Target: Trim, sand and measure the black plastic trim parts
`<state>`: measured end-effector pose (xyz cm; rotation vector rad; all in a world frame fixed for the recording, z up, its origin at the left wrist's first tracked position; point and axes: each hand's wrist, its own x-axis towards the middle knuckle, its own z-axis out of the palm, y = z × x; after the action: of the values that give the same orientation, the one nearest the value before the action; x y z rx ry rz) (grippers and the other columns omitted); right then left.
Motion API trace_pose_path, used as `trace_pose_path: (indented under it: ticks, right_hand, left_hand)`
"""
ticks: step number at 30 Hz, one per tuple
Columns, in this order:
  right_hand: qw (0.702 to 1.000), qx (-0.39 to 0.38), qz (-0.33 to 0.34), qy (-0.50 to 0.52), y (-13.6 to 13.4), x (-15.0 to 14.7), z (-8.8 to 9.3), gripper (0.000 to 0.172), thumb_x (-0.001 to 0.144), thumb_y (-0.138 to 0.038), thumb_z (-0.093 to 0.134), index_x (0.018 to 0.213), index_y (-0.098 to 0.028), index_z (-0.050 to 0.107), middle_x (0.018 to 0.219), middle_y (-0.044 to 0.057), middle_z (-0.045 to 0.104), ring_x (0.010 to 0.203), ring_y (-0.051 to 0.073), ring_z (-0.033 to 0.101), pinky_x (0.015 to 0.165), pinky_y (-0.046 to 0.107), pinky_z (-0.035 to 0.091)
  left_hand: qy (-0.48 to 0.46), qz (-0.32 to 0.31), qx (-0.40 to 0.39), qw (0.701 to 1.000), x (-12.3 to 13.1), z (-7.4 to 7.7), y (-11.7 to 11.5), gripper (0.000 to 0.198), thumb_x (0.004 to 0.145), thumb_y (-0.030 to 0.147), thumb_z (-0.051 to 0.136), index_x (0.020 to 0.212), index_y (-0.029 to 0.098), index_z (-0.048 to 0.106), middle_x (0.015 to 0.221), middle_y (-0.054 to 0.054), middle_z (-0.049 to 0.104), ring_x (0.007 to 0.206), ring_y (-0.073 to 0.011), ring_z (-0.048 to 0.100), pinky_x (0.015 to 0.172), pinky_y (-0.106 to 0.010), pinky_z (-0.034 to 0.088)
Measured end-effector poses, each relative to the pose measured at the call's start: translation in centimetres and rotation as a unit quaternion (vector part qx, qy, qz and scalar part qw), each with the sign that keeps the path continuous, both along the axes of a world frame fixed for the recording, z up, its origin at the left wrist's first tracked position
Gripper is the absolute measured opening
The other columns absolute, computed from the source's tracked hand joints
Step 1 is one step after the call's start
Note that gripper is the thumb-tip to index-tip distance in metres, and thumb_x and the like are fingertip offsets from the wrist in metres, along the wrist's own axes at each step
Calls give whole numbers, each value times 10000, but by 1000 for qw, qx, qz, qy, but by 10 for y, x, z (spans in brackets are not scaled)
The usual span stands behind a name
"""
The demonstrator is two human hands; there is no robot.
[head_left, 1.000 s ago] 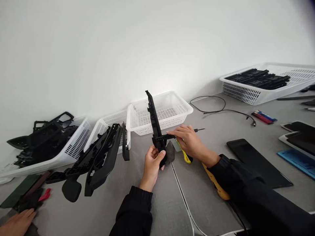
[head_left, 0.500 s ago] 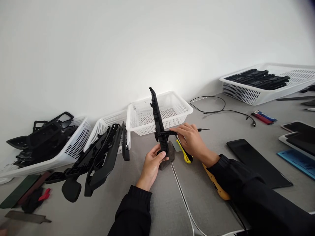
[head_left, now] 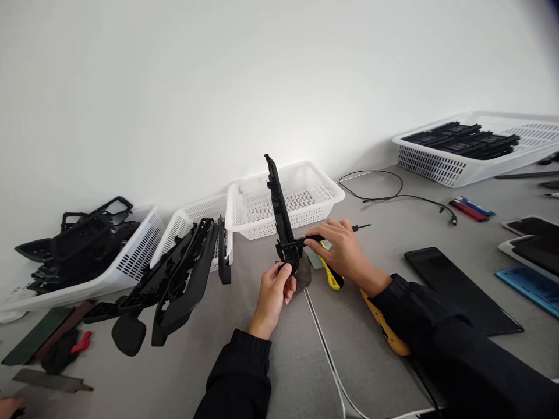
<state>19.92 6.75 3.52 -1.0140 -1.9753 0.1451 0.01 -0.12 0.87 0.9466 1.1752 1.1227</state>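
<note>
My left hand (head_left: 271,294) pinches the lower end of a long black plastic trim part (head_left: 282,209), which stands up tilted in front of me. My right hand (head_left: 343,247) is closed around a black caliper (head_left: 309,239). Its jaws lie across the trim part just above my left fingers, and its thin rod sticks out to the right past my knuckles. Under my right hand lies a yellow utility knife (head_left: 334,278). A dark grey stone-like block (head_left: 304,273) sits behind the trim part, partly hidden by it.
White baskets stand along the wall: one at the centre (head_left: 244,224), two on the left with black plastic parts (head_left: 87,247), one at right (head_left: 430,169). A yellow tool (head_left: 386,329) lies under my right forearm, and a black tablet-like panel (head_left: 463,291) lies beside it. Another hand (head_left: 11,405) shows at bottom left.
The caliper jaws have slid a little lower on the trim part. My left fingers have curled in and shifted their grip at its lower end. The view has turned slightly.
</note>
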Motion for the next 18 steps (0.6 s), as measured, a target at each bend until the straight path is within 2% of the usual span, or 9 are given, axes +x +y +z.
trace_pose_path:
  ticks: [6, 18]
  right_hand:
    - [1000, -3, -2, 12, 0, -1, 1, 175, 1052, -357, 641, 953, -242, 728, 931, 31, 807, 889, 253, 662, 815, 398, 351]
    - [999, -32, 25, -13, -1, 0, 3, 232, 1082, -231, 534, 1116, -257, 762, 988, 54, 795, 946, 263, 651, 834, 406, 361]
  left_hand:
    - [3, 3, -2, 1000, 0, 1, -1, 529, 789, 688, 754, 793, 200, 552, 573, 43, 568, 420, -65, 408, 384, -203, 255]
    - [-5, 6, 6, 1000, 0, 1, -1, 508, 807, 675, 739, 810, 190, 587, 573, 45, 566, 420, -70, 411, 387, -212, 249]
